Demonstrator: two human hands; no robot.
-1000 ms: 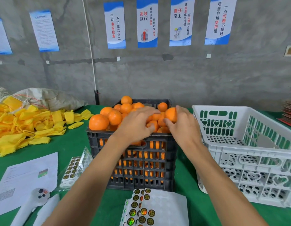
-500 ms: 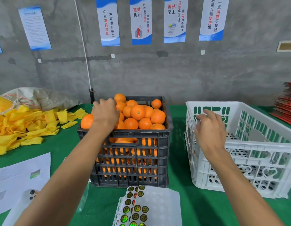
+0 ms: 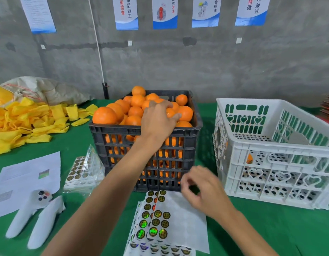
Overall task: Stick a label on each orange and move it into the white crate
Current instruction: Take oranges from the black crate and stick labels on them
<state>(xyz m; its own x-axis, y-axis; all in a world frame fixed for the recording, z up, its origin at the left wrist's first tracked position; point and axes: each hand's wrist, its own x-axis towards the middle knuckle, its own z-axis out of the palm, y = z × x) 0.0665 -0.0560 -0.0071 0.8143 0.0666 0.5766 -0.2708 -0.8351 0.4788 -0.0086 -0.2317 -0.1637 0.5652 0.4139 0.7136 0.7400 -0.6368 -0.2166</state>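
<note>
Head view: two crates, black crate [image 3: 145, 130], white crate [image 3: 274, 145]; two hands, left hand [image 3: 157, 121], right hand [image 3: 202, 191].

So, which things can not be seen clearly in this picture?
- Right hand, head view: motion blur hides whether its fingers pinch a label.
- Left hand, head view: its back covers the fingertips on the oranges, so the grip is unclear.
- White crate: the near wall hides most of the floor; one orange shows through a hole.
- Label sheets: the bottom edge cuts them off.
- Label print: too small.
</note>
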